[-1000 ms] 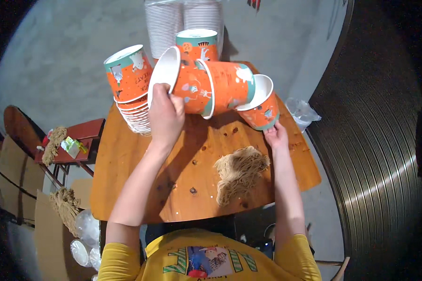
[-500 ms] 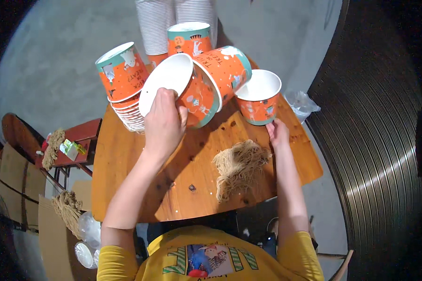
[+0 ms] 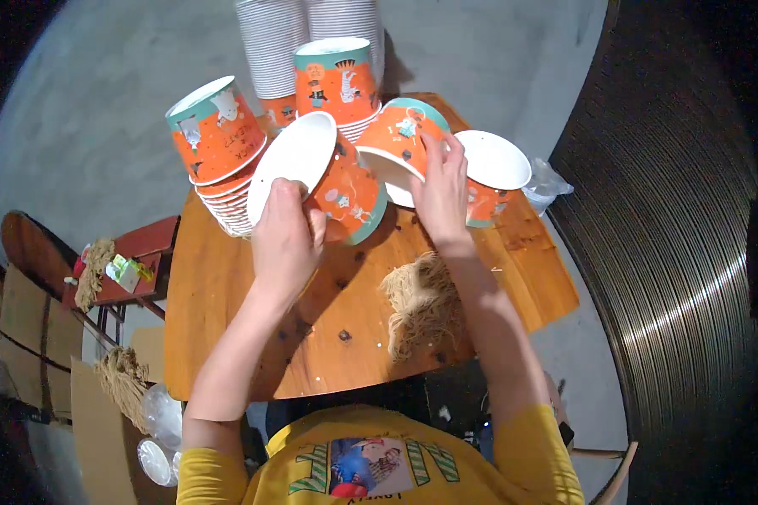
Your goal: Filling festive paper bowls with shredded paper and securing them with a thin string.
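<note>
My left hand [image 3: 288,236] is closed on the rim of an orange paper bucket [image 3: 347,198], which lies tilted with its white mouth to the upper left and its teal base to the lower right. The fingers of my right hand [image 3: 443,189] grip a second orange bucket [image 3: 389,133] near its rim, its mouth turned down toward the first bucket. Under that mouth a white edge shows; I cannot tell what it belongs to. Right of my right hand stands a third paper bucket [image 3: 495,160], mouth up. A clump of tan, noodle-like strands [image 3: 419,303] lies below my right wrist.
Upturned orange buckets stand stacked at the left [image 3: 215,130] and at the back [image 3: 337,88] of the wooden table [image 3: 312,362]. Behind them rise tall white-rimmed stacks [image 3: 269,50]. A clear plastic bag [image 3: 547,185] is past the right edge. A red bench [image 3: 147,252] stands left.
My right hand has left the base of the upright bucket and taken hold of the second bucket, which now tips more downward. The upright bucket sits a little farther right.
</note>
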A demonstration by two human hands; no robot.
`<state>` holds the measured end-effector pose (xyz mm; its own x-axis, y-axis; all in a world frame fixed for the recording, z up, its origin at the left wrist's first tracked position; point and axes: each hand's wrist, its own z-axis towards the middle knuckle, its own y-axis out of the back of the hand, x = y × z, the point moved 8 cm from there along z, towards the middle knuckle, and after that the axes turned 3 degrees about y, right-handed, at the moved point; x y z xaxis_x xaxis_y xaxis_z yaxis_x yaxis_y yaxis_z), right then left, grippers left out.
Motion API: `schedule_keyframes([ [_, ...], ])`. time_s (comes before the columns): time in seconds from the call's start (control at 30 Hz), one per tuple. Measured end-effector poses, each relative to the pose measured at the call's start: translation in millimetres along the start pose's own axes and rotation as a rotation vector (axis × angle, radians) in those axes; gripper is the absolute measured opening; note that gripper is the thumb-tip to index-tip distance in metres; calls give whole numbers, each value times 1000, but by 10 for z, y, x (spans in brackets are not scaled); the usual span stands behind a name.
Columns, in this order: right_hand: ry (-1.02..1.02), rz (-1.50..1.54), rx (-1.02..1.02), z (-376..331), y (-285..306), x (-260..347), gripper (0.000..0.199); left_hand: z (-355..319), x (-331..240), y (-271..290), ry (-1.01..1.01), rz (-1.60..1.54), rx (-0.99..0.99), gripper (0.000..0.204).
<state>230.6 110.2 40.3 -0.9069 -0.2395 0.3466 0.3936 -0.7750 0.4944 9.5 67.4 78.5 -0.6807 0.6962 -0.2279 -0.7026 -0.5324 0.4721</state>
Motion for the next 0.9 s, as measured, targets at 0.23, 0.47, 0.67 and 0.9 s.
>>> schedule_keyframes([
  [0.23,-94,-69,74,132,-83,-198,36,-397,157,469,86,-36,151,24],
  [0.47,-329,39,428,110,-422,-607,42,-689,61,461,-69,37,582,33],
  [0.67,-652,453,593,-76,-507,-713,44,-947,59,439,-293,-8,571,35],
  [0.9,-348,236,553,-503,236,-414,41,-1048,98,549,-308,16,488,38],
])
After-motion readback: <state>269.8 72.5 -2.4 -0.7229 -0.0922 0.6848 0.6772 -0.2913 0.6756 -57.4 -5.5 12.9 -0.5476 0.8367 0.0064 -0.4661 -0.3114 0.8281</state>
